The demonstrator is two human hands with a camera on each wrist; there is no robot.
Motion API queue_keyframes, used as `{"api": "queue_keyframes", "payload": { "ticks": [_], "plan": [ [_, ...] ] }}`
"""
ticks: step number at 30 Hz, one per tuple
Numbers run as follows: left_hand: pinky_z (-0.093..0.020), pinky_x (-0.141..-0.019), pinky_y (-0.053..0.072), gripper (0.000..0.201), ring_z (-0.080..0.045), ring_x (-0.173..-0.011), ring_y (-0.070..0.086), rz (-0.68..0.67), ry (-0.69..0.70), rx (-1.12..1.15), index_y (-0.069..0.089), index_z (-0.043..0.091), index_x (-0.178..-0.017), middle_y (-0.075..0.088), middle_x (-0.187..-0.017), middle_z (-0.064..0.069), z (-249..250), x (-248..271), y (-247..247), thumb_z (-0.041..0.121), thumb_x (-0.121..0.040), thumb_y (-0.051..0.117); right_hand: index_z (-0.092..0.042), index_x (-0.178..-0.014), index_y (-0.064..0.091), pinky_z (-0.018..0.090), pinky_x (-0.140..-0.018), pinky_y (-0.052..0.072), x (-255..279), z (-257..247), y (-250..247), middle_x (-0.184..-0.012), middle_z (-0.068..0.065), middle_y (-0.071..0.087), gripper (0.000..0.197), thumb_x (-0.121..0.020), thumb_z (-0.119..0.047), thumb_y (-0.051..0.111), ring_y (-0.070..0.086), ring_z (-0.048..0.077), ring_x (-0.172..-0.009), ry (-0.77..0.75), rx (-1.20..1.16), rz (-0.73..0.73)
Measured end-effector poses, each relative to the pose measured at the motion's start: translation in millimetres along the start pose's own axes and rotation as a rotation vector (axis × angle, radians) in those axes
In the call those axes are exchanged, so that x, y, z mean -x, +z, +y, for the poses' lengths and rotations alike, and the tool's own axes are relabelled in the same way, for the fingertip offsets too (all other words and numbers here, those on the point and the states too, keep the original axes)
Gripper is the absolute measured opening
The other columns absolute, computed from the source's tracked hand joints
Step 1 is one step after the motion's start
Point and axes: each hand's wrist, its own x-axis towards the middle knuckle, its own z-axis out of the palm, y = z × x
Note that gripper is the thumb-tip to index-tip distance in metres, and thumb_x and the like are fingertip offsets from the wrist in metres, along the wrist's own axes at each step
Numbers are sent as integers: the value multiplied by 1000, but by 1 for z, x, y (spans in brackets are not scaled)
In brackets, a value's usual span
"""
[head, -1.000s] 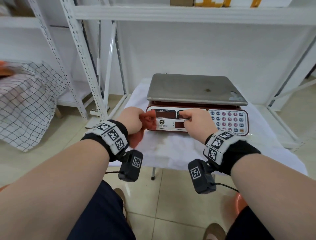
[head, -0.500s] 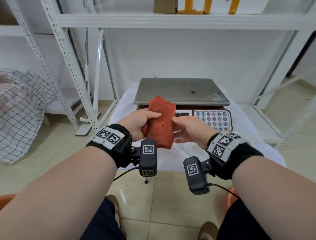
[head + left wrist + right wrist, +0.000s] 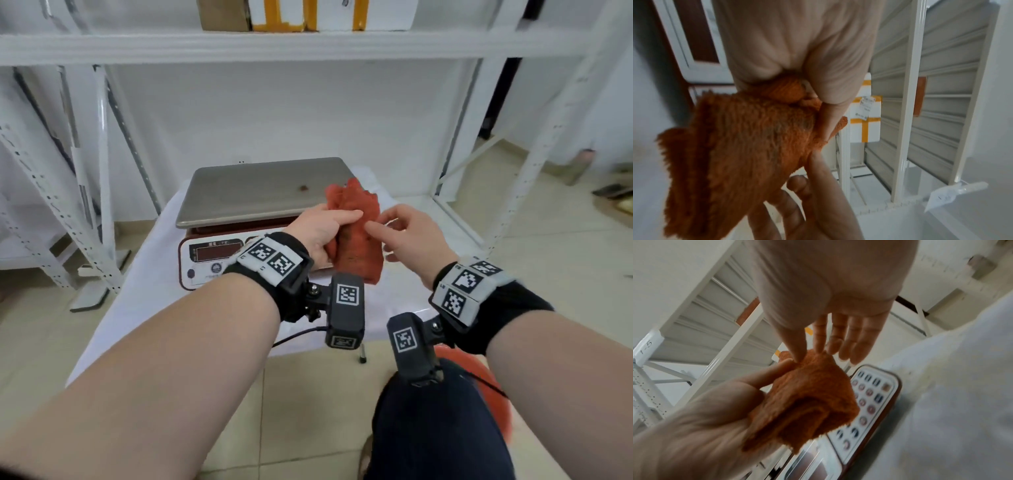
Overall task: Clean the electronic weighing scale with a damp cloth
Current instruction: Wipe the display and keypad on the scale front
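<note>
The electronic scale point(image 3: 260, 192) has a steel platter with a dark spot and a white front panel, and it stands on a white-covered table point(image 3: 144, 294). A folded orange-red cloth point(image 3: 356, 236) is held upright above the scale's right front corner. My left hand point(image 3: 318, 233) grips the cloth's left side, thumb on top. My right hand point(image 3: 404, 236) pinches the cloth's upper edge with thumb and index finger while its other fingers stay loose. In the right wrist view the cloth point(image 3: 812, 399) hangs over the scale's keypad point(image 3: 869, 395). In the left wrist view the cloth point(image 3: 735, 146) fills the lower left.
White metal shelving uprights stand left point(image 3: 78, 192) and right point(image 3: 534, 154) of the table. Taped boxes point(image 3: 308, 13) sit on the shelf above. An orange-red basin point(image 3: 479, 373) lies on the tiled floor beside my knee.
The left hand has lifted the cloth off the scale's front panel. The right hand has left the panel and taken the cloth's edge. Both have moved toward the scale's right side.
</note>
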Motion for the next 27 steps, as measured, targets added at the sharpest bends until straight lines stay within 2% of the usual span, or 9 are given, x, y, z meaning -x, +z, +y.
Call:
{"api": "queue_keyframes", "payload": {
  "ticks": [4, 6, 9, 12, 15, 19, 23, 25, 27],
  "plan": [
    [-33, -50, 57, 10, -17, -52, 67, -32, 5, -7, 57, 14, -93, 68, -70, -6, -2, -24, 55, 4, -91, 56, -26, -65, 57, 41, -78, 55, -10, 19, -41, -68, -3, 61, 20, -77, -27, 73, 61, 19, -72, -5, 122, 52],
    [-35, -63, 57, 12, -21, -66, 67, -44, 21, -32, 57, 10, -100, 66, -82, -9, -5, -36, 76, 4, -90, 58, -26, -67, 58, 42, -74, 57, -15, 30, -62, -70, 0, 63, 18, -79, -19, 70, 63, 22, -72, 56, 146, 89],
    [-39, -85, 53, 9, -26, -90, 65, -43, 55, -90, 57, 9, -95, 66, -93, -11, -13, -55, 105, 3, -88, 60, -25, -70, 59, 28, -57, 50, -24, 51, -94, -73, 1, 64, 20, -83, -9, 62, 63, 22, -73, 155, 201, 212],
    [-42, -96, 49, 10, -27, -100, 63, -36, 53, -109, 56, 13, -87, 65, -104, -12, -20, -67, 126, 5, -87, 62, -21, -82, 67, 23, -60, 37, -27, 62, -119, -87, 4, 68, 13, -85, -14, 56, 62, 24, -84, 258, 478, 360],
    [-40, -93, 50, 8, -27, -98, 63, -49, 30, -98, 56, 12, -90, 65, -107, -12, -24, -73, 138, 5, -88, 61, -4, -91, 71, 27, -65, 37, -26, 65, -132, -92, 14, 70, 29, -89, -24, 50, 62, 32, -86, 304, 622, 307],
    [-39, -92, 50, 13, -26, -96, 62, -47, 25, -83, 56, 8, -101, 64, -104, -12, -28, -76, 140, 5, -89, 60, -17, -108, 66, 24, -77, 41, -28, 70, -134, -111, 5, 67, 25, -88, -13, 53, 60, 24, -100, 293, 624, 285],
    [-38, -89, 51, 3, -25, -95, 63, -46, -9, -40, 58, 9, -91, 66, -96, -9, -24, -75, 128, 5, -91, 58, -9, -100, 70, 32, -79, 49, -31, 59, -127, -105, 11, 69, 28, -90, -23, 49, 62, 30, -98, 268, 676, 251],
    [-40, -92, 50, 9, -26, -101, 62, -41, -19, -13, 59, 6, -100, 66, -106, -11, -21, -74, 119, 6, -91, 57, -21, -118, 64, 29, -86, 46, -33, 53, -120, -122, 3, 62, 35, -88, -10, 48, 58, 24, -110, 264, 648, 203],
    [-38, -84, 53, 24, -28, -104, 62, -44, -30, 5, 56, 3, -115, 64, -114, -14, -18, -70, 110, 8, -92, 57, -22, -120, 62, 26, -89, 45, -35, 48, -112, -122, -1, 62, 37, -88, -10, 49, 58, 22, -111, 214, 520, 189]
  ]
}}
